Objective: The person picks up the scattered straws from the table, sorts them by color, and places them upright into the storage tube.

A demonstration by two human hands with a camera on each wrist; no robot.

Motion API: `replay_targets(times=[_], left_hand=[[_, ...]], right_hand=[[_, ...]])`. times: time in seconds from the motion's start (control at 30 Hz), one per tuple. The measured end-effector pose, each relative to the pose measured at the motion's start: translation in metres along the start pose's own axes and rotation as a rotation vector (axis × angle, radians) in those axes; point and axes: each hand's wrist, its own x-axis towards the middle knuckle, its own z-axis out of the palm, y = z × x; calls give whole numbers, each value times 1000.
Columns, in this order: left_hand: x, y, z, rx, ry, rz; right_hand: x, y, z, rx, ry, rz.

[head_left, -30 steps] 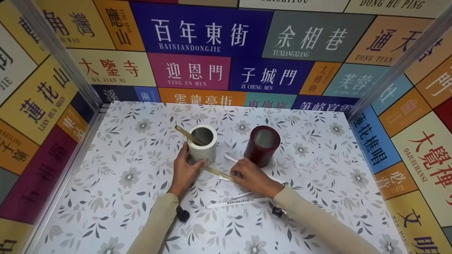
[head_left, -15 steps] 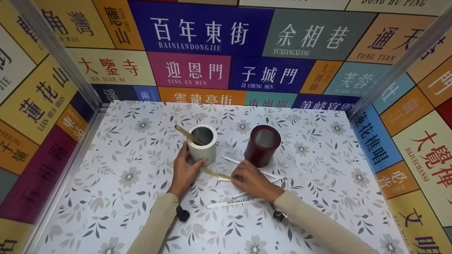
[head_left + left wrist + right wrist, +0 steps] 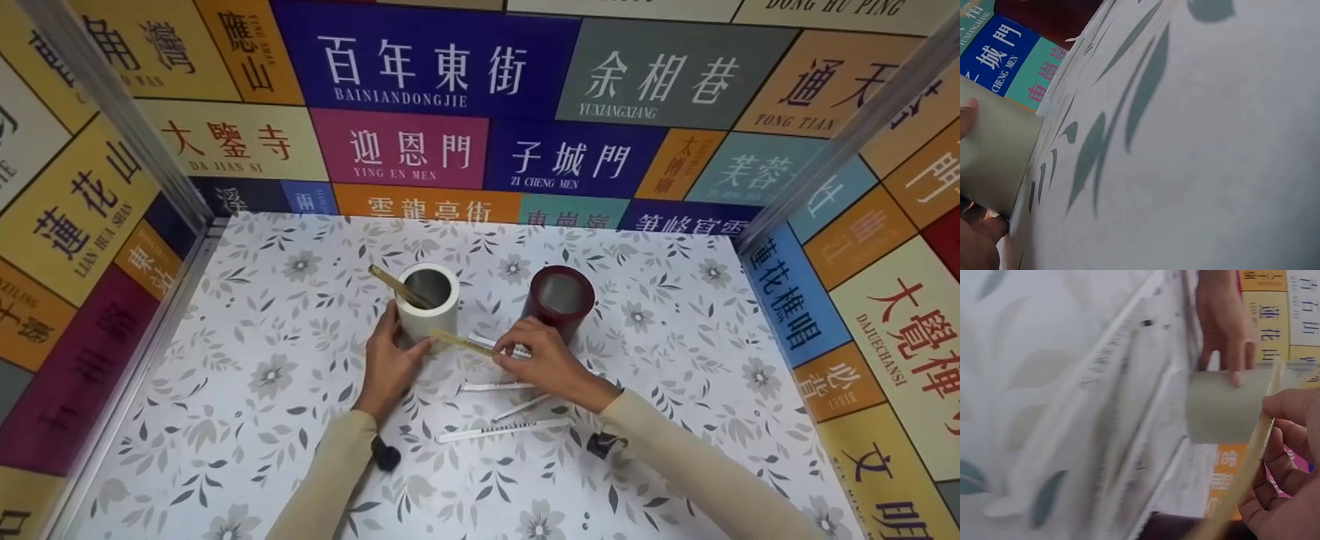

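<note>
In the head view my left hand holds the lower side of a white cylindrical cup, thumb and fingers round it. A thin yellow stick leans out of that cup's mouth. My right hand pinches another flat yellow stick at one end, with its far end in front of the cup's wall, below the rim. In the right wrist view this yellow stick is between thumb and fingers, and the white cup stands behind it. The left wrist view shows only part of the cup and a few fingers.
A dark red cup stands behind my right hand. Several thin white sticks, one a printed stick, lie on the floral tabletop in front of the cups. Panels with printed characters enclose the back and sides.
My right hand has lifted the yellow stick off the tabletop, up and away towards the white cup. The left hand and both cups have stayed in place.
</note>
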Motion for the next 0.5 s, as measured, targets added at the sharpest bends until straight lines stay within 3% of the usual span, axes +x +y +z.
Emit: replay_targets(times=[0.3,0.5], left_hand=[[-1,0,-1,41,11,2],[1,-2,-1,7,-5,24]], right_hand=[[58,-44,-20,52,-57,-48],[92,-69,-29,51,-42,-108]])
